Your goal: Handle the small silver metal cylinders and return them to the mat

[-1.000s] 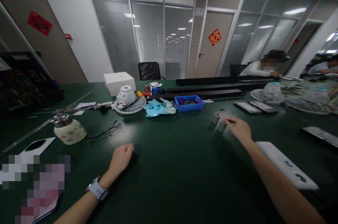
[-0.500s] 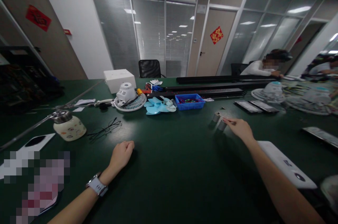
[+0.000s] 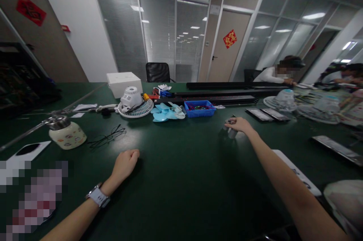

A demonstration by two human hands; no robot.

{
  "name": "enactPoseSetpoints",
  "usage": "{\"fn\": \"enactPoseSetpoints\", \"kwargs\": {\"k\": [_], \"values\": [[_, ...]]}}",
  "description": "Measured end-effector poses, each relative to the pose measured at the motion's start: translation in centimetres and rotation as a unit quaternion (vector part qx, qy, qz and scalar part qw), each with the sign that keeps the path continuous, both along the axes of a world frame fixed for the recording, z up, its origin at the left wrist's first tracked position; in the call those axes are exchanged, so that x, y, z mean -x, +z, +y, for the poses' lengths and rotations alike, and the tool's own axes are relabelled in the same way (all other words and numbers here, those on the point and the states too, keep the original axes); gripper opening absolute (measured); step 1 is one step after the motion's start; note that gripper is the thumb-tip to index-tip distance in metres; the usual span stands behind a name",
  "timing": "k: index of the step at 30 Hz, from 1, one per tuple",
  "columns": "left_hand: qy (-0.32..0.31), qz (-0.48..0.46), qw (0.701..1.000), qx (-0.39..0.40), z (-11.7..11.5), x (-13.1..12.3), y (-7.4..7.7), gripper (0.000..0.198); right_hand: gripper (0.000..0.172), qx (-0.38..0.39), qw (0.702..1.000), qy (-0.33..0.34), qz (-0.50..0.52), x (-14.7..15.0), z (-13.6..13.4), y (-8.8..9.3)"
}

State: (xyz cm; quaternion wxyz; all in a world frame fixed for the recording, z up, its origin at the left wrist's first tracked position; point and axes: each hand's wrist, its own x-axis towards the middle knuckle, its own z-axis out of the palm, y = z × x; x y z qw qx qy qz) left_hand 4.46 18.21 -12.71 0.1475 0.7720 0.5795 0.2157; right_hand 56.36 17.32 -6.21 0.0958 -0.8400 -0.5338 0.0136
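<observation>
Two small grey metal cylinders stand close together on the green table, right of centre. My right hand (image 3: 241, 124) reaches over them, fingers closed at the top of the farther cylinder (image 3: 225, 126); the fingertips partly hide it. Just under the fingers is the nearer cylinder (image 3: 233, 133). Loosely curled into a fist, my left hand (image 3: 126, 161) rests on the table with nothing visible in it. Black-framed glasses (image 3: 109, 137) lie beyond it to the left.
Across the table stand a white fan body (image 3: 132, 99), light-blue fan blades (image 3: 163, 112) and a blue tray (image 3: 200, 113) of small parts. A patterned jar (image 3: 68, 136) is at left. Flat metal-cased devices (image 3: 259, 114) and a white panel (image 3: 297, 173) lie right. Another person sits far right.
My right hand has shifted from the nearer cylinder to the top of the farther one. My left hand stays in its fist; the view has turned slightly right.
</observation>
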Motion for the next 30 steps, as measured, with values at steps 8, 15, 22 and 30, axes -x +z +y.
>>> {"fn": "enactPoseSetpoints", "kwargs": {"k": [8, 15, 22, 30], "values": [[0.002, -0.008, 1.0, -0.008, -0.2, -0.3, 0.3, 0.034, 0.046, 0.015, 0.999, -0.008, -0.029, 2.3, 1.7, 0.6], [-0.026, -0.066, 0.997, -0.029, -0.7, -0.4, 0.4, 0.033, 0.04, -0.114, 0.937, 0.29, 0.155, 18.4, 0.4, -2.0], [-0.084, -0.208, 0.965, -0.134, -3.8, -1.9, 1.7, 0.026, 0.038, -0.096, 0.836, 0.459, 0.286, 30.7, -2.5, -3.1], [-0.063, -0.241, 0.959, -0.134, -4.2, -2.4, 1.6, 0.038, 0.03, -0.118, 0.844, 0.448, 0.272, 31.9, -3.3, -3.1]]}}
